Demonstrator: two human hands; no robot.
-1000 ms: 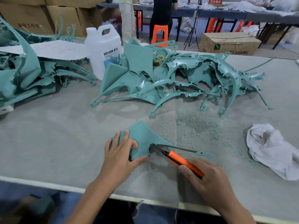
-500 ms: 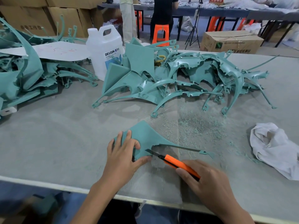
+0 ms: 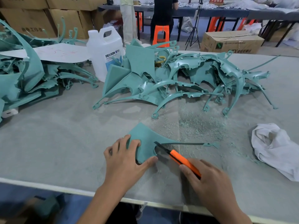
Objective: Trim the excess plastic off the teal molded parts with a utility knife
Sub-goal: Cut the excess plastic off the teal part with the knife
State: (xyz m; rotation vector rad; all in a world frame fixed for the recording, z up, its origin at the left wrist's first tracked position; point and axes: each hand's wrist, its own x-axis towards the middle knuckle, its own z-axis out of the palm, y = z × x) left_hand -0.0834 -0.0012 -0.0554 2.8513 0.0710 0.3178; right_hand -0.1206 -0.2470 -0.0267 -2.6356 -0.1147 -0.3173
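A teal molded part point(image 3: 145, 139) with a flat triangular body and a long thin arm reaching right lies on the grey table near its front edge. My left hand point(image 3: 126, 160) grips the part's lower left corner, fingers on top and thumb at its bottom edge. My right hand point(image 3: 208, 183) grips an orange utility knife point(image 3: 182, 160). The knife's dark blade tip touches the part's inner curved edge, where the thin arm begins.
A heap of teal molded parts point(image 3: 178, 81) fills the table's middle, another heap point(image 3: 24, 75) sits at the left under a white sheet. A white DEXCON jug point(image 3: 106, 52) stands between them. Teal shavings point(image 3: 199, 123) and a white rag point(image 3: 278, 147) lie to the right. People stand beyond.
The knife blade has slid left and up along the part's inner edge toward the body. My left hand stays in place on the part.
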